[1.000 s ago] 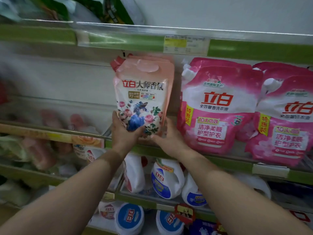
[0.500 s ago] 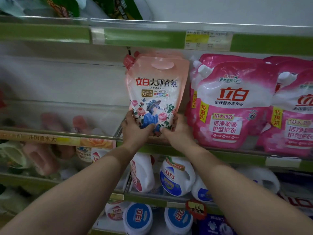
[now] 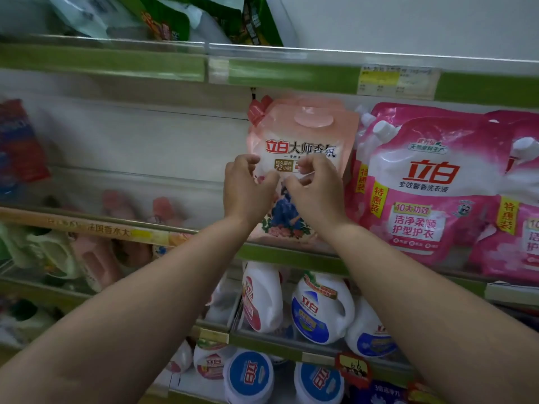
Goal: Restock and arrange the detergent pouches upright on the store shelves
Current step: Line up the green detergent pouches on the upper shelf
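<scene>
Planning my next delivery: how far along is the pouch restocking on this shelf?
Done: pink pouches stand upright on the right. In hand: the peach pouch stands beside them on the shelf; the left hand and right hand are at its front with fingers curled, grip unclear. Left: the shelf space left of it looks unfilled.

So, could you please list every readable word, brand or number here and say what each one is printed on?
"立白 大师香氛" and "72小时": peach pouch, both hands in front.
"立白", "全效馨香洗衣液", "特惠装", "10大功效", "洁净柔顺 护型护衣": pink pouch.
"立白": white jug below.
"立白": blue-lidded tubs at the bottom.
"法国香水": orange shelf strip.
Yellow price tag on the upper rail: too blurred to read.
</scene>
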`<state>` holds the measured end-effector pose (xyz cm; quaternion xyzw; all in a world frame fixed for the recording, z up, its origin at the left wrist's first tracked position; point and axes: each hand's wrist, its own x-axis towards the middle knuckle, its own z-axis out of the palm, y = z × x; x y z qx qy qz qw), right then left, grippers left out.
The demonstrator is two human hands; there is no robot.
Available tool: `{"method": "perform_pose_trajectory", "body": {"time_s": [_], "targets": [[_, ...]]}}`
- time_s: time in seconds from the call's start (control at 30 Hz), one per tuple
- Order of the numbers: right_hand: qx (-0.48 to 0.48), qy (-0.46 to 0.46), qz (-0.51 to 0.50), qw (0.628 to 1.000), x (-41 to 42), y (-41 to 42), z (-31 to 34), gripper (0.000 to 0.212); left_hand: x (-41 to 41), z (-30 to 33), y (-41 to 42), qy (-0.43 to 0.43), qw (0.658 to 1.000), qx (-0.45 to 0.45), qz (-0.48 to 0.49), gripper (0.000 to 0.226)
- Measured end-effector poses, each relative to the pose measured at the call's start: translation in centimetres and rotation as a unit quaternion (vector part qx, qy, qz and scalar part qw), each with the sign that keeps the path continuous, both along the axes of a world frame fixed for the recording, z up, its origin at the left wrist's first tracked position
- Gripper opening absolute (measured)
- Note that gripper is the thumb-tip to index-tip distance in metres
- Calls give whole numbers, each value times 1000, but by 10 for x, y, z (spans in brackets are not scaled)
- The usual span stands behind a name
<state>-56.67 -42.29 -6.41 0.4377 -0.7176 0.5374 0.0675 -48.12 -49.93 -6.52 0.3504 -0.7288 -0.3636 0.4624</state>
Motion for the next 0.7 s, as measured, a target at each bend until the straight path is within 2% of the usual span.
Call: {"method": "perform_pose_trajectory", "body": {"time_s": [0.2,0.43,0.7], "targets": [[-23,-1,59,998,21,-17,28,17,23,24,-6,19,998,-51,22,29],[-86,56,78,992,37,-26,58,16,41,56,-10,35,992,-110,52,26],[-102,74,101,987,49,-37,88,18,57,88,-12,57,986,-141,62,25]]}}
